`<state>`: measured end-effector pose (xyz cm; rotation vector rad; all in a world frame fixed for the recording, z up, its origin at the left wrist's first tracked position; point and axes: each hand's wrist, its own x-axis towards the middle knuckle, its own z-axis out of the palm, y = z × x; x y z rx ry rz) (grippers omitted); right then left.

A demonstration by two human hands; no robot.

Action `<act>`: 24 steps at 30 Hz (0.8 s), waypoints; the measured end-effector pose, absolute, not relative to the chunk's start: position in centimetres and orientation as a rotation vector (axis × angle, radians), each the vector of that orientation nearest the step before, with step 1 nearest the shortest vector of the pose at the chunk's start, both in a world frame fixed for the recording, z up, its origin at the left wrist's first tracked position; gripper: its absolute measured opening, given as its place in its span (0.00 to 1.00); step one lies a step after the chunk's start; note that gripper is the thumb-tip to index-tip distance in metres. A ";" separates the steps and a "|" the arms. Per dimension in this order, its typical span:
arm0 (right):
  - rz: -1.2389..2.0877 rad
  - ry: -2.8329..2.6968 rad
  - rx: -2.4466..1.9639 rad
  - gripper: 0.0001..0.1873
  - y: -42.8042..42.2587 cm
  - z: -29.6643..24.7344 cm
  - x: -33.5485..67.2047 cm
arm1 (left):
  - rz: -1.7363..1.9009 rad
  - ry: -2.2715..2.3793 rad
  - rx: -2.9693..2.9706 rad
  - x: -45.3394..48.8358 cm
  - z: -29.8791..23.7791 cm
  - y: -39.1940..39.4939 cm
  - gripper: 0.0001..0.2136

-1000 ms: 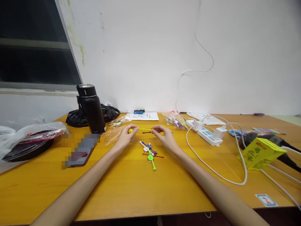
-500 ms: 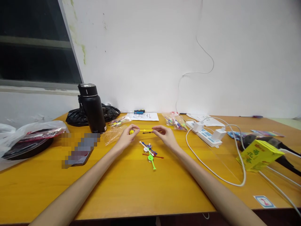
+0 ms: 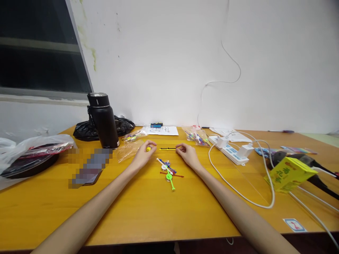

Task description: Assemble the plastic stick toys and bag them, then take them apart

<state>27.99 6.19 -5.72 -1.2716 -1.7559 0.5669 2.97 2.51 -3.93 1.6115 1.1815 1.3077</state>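
Just above the centre of the frame the work looks like fitting small plastic parts together: the left hand (image 3: 143,155) has its fingertips pinched shut on a yellow bead (image 3: 148,149), while the right hand (image 3: 187,153) pinches one end of a thin yellow-and-black stick (image 3: 167,149) lying level between the two hands. The next move would call for lining the stick's free tip up with the bead, a fine, steady approach; a small heap of coloured sticks (image 3: 168,170) lies on the orange table (image 3: 148,211) just below the hands
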 end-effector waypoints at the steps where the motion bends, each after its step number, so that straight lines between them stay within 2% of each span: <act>1: 0.540 -1.763 -1.281 0.09 6.2 -5.7 27.9 | 1.309 1.186 1.620 3.0 -3.9 2.5 0.12; 11: 0.284 -2.227 -1.151 0.14 4.9 -5.6 26.9 | 1.325 1.085 1.382 3.7 -3.5 1.9 0.09; 17: 0.303 -2.202 -1.129 0.14 4.8 -5.4 26.8 | 1.311 0.951 1.343 3.7 -3.8 1.9 0.10; 24: 0.297 -2.140 -0.902 0.14 2.7 -3.3 25.3 | 1.169 0.870 1.453 3.8 -4.4 2.3 0.11</act>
